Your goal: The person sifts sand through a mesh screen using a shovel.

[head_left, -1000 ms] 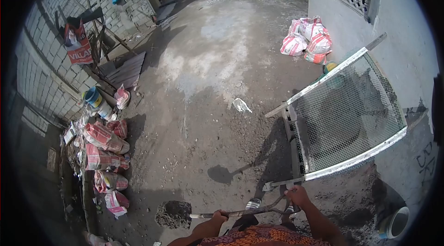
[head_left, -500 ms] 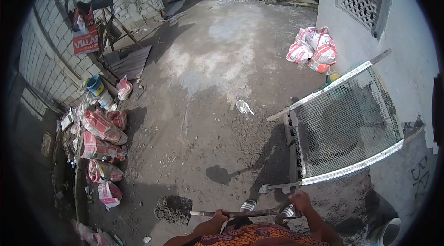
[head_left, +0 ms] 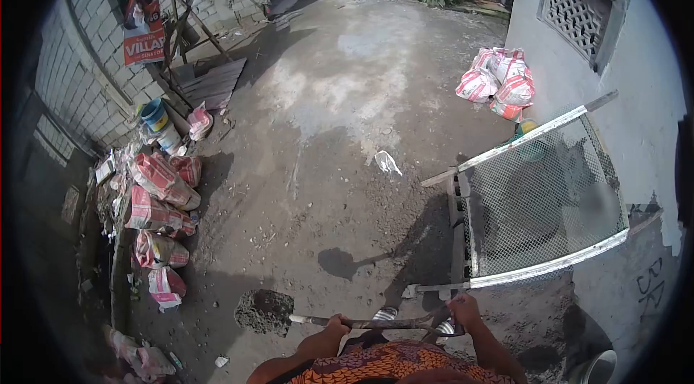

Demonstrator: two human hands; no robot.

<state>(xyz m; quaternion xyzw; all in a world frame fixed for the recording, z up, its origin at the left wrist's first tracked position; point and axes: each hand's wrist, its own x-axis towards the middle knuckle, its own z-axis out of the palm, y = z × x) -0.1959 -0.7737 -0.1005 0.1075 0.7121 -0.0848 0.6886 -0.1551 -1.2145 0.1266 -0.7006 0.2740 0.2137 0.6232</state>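
Fully closed, the right hand (head_left: 464, 309), fingers wrapped round the end grip of the shovel (head_left: 376, 324) and nothing else in it. Likewise clenched, the left hand (head_left: 337, 325), round the shaft further along toward the blade. Set well apart, probably for leverage against the weight out front. Shovel held about level and crosswise, low before the body, likely so as not to spill the damp sand (head_left: 264, 311) heaped on the blade at the left end; clear of the ground, judging by the shovel shadow (head_left: 340, 262) on the dirt beyond. To the right, a mesh screen (head_left: 538, 196) in a pale frame, propped at a slant, apparently for sifting; dark sand pile (head_left: 535, 312) at its foot, near the right hand. Farther left, printed sacks (head_left: 155, 200) heaped along the block wall (head_left: 79, 66), a blue bucket (head_left: 154, 115) just beyond; more sacks (head_left: 500, 84) by the opposite wall; a plastic scrap (head_left: 385, 162) on the open ground between.
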